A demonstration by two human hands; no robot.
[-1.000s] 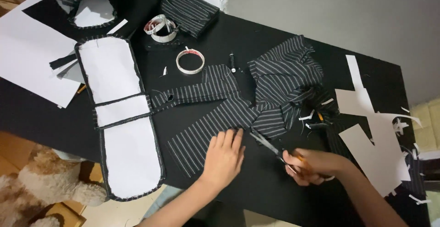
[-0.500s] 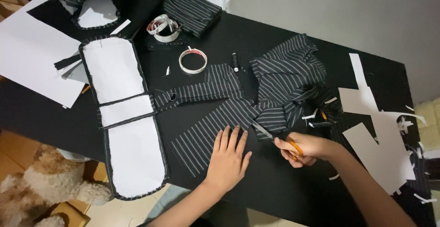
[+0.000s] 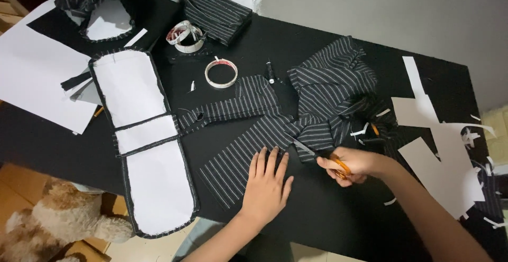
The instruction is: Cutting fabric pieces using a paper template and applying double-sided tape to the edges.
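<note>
Black fabric with thin white stripes point(image 3: 296, 103) lies spread and bunched across the middle of a black table point(image 3: 338, 209). My left hand point(image 3: 267, 185) presses flat, fingers apart, on the near strip of that fabric. My right hand point(image 3: 352, 165) grips orange-handled scissors point(image 3: 317, 156), whose blades point left into the fabric's edge just right of my left hand.
A long white padded piece edged in striped cloth point(image 3: 143, 145) lies at the left. A tape roll point(image 3: 221, 73), a coiled measuring tape point(image 3: 185, 35) and a folded striped pouch point(image 3: 218, 15) sit at the back. White paper sheets point(image 3: 37, 77) and cut scraps point(image 3: 444, 151) flank the table. A plush toy point(image 3: 58, 225) is below.
My right hand has moved the scissors left and up along the fabric, closer to my left hand. My left hand stayed pressed on the strip.
</note>
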